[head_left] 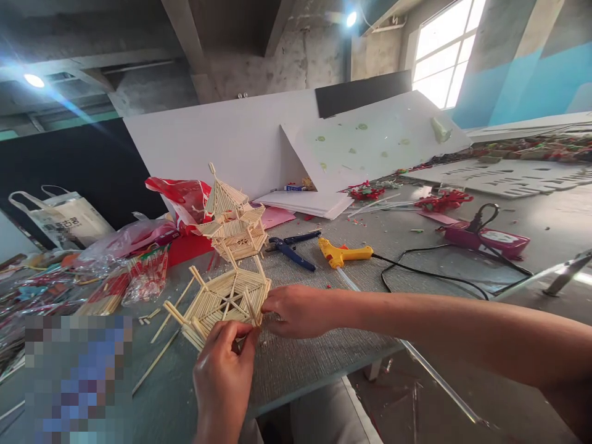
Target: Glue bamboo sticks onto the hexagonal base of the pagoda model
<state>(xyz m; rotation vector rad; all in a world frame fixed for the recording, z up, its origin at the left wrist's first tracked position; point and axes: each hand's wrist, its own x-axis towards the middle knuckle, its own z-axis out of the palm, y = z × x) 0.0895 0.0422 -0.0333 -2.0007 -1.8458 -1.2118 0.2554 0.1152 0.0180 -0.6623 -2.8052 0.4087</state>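
A flat hexagonal frame of thin wooden sticks (222, 302) lies tilted on the grey table (416, 259). My left hand (222, 376) pinches its near edge from below. My right hand (296, 311) grips its right corner, fingers closed on the sticks. Just behind the frame stands a small pagoda model (234, 219) built from the same sticks, with a pointed roof. Neither hand touches the pagoda.
A yellow glue gun (342, 254) with a black cable and blue-handled pliers (291, 246) lie behind the pagoda. Packs of sticks (134, 280), plastic bags and loose sticks crowd the left. A magenta power strip (485, 237) sits right. White foam boards (287, 142) stand at the back.
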